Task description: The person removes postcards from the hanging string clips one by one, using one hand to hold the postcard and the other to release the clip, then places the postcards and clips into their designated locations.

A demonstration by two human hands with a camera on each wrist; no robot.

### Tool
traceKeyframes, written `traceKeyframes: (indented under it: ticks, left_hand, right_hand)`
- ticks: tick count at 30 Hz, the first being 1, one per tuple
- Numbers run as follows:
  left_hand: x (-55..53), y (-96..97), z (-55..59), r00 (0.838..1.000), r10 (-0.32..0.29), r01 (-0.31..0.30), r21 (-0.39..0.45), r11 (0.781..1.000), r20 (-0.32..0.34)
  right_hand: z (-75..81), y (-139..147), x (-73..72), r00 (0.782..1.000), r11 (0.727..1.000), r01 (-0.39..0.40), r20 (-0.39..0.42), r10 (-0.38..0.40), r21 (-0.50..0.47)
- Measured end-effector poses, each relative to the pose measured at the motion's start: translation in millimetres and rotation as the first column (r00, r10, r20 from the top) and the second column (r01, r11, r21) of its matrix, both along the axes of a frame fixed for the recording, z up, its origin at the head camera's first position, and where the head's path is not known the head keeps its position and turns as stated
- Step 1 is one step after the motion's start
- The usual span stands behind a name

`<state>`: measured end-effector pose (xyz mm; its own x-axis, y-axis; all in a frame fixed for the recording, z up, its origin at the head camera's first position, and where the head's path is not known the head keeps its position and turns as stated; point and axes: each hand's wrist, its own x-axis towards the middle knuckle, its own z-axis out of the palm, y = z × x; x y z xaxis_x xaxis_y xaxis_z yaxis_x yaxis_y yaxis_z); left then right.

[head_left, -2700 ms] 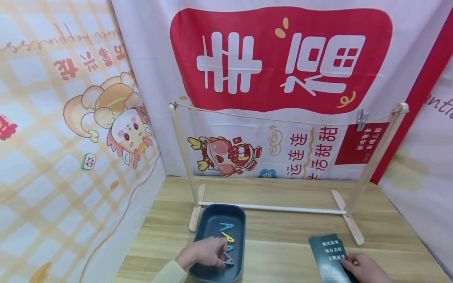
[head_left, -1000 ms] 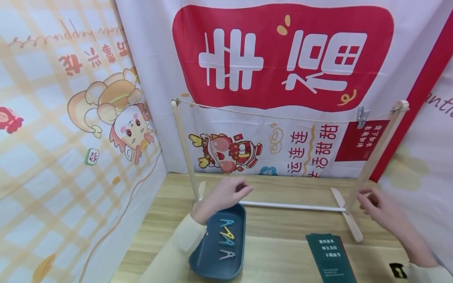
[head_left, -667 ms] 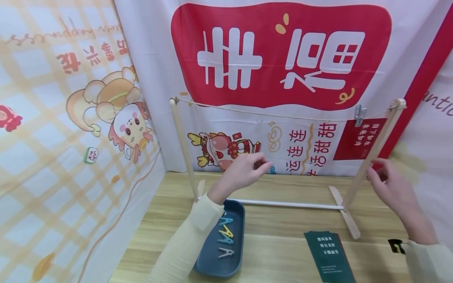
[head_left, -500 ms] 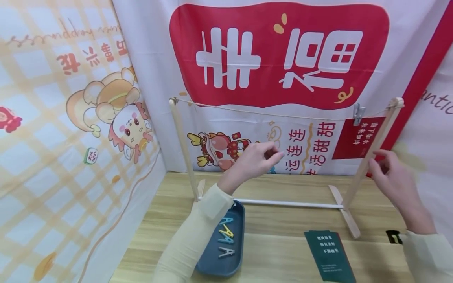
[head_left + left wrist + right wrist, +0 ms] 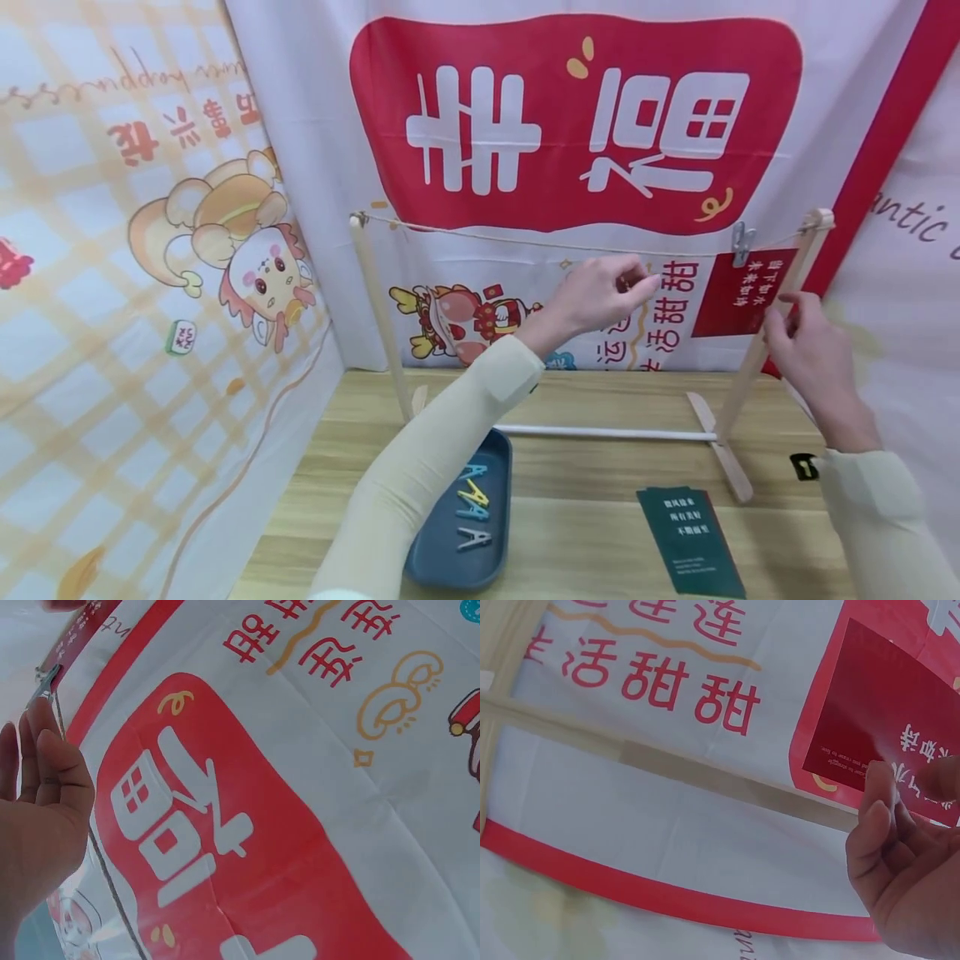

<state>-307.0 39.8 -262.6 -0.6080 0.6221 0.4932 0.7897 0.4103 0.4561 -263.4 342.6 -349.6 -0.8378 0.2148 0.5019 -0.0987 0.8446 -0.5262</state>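
Observation:
My left hand (image 5: 600,292) is raised below the twine (image 5: 525,242), fingers loosely curled and holding nothing. Farther right, my right hand (image 5: 813,358) hovers by the wooden post (image 5: 750,367), also holding nothing, its fingers loosely bent. Between and above them, a grey clothespin (image 5: 742,244) clips a red card (image 5: 738,296) to the twine. In the left wrist view the clothespin (image 5: 46,684) shows just past my fingertips. From the right wrist, my fingers overlap the red card (image 5: 885,712); whether they touch it, I cannot tell.
A dark blue tray (image 5: 498,533) holds a grey clothespin (image 5: 474,538), a yellow one (image 5: 473,493) and blue ones (image 5: 472,513). Green cards (image 5: 690,542) lie in a stack on the table (image 5: 577,542). A small black item (image 5: 804,467) lies near the right sleeve. A white rod (image 5: 600,432) joins the stand's feet.
My left hand has left the clothespins in the tray and moved up and right toward the hung card. My right hand has let go of the green cards and risen beside the post.

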Motion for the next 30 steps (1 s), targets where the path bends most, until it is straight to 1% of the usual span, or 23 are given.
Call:
traceKeyframes:
  ticks: [3,5,7,9,11,13,14,15,16,18,21,22,24,27,30]
  left_hand:
    - [-0.9,15.8,8.3,1.000,-0.014,0.015,-0.007,1.000,0.016]
    - [-0.1,27.3,12.2,1.000,-0.030,0.030,-0.004,1.000,0.007]
    - [1.7,37.8,15.4,1.000,-0.030,0.030,0.001,1.000,-0.010]
    - [3.7,45.9,18.6,1.000,-0.008,0.008,0.009,1.000,-0.017]
    - [5.2,51.9,22.3,0.999,0.034,-0.034,0.020,0.999,-0.011]
    - [5.8,58.2,27.1,0.996,0.086,-0.087,0.041,0.995,0.016]
    - [6.1,61.9,29.5,0.994,0.109,-0.110,0.053,0.992,0.032]
    - [6.7,66.2,32.2,0.991,0.127,-0.130,0.063,0.989,0.048]
    - [7.2,71.6,34.1,0.988,0.144,-0.148,0.069,0.987,0.061]
    - [9.0,83.6,38.1,0.981,0.174,-0.180,0.070,0.981,0.089]
    - [12.2,101.3,42.9,0.973,0.205,-0.210,0.036,0.977,0.104]
    - [12.9,106.7,44.2,0.970,0.215,-0.218,0.018,0.976,0.110]
    - [14.2,117.1,46.2,0.961,0.246,-0.246,-0.015,0.969,0.126]
    - [14.4,129.0,47.0,0.942,0.289,-0.283,-0.055,0.957,0.170]
    - [13.2,134.8,46.7,0.927,0.327,-0.319,-0.070,0.945,0.186]
  right_hand:
    - [-2.1,0.7,-3.5,1.000,0.999,0.004,0.017,-0.003,-0.051]
    - [-4.8,2.7,-4.7,1.000,0.995,0.000,0.026,0.003,-0.099]
    - [-7.6,4.5,-5.3,0.999,0.988,-0.012,0.030,0.017,-0.155]
    - [-9.5,4.9,-6.1,0.999,0.978,-0.023,0.020,0.028,-0.206]
    - [-9.9,3.6,-7.9,0.999,0.964,-0.043,0.002,0.045,-0.261]
    - [-9.4,0.8,-10.4,0.997,0.935,-0.078,-0.030,0.072,-0.347]
    - [-8.7,-1.0,-11.6,0.995,0.914,-0.098,-0.051,0.085,-0.395]
    - [-8.1,-2.8,-13.0,0.992,0.882,-0.125,-0.077,0.101,-0.454]
    - [-8.1,-3.8,-13.8,0.987,0.840,-0.156,-0.106,0.117,-0.520]
    - [-8.0,-6.0,-15.2,0.974,0.734,-0.223,-0.181,0.137,-0.642]
    - [-8.5,-10.4,-17.7,0.950,0.585,-0.305,-0.279,0.137,-0.751]
    - [-8.8,-12.0,-18.5,0.945,0.549,-0.321,-0.302,0.128,-0.771]
    - [-9.3,-15.2,-19.9,0.939,0.496,-0.334,-0.329,0.101,-0.801]
    - [-9.5,-18.7,-21.9,0.932,0.430,-0.348,-0.359,0.058,-0.833]
    - [-8.0,-20.5,-24.5,0.923,0.369,-0.370,-0.384,0.039,-0.852]
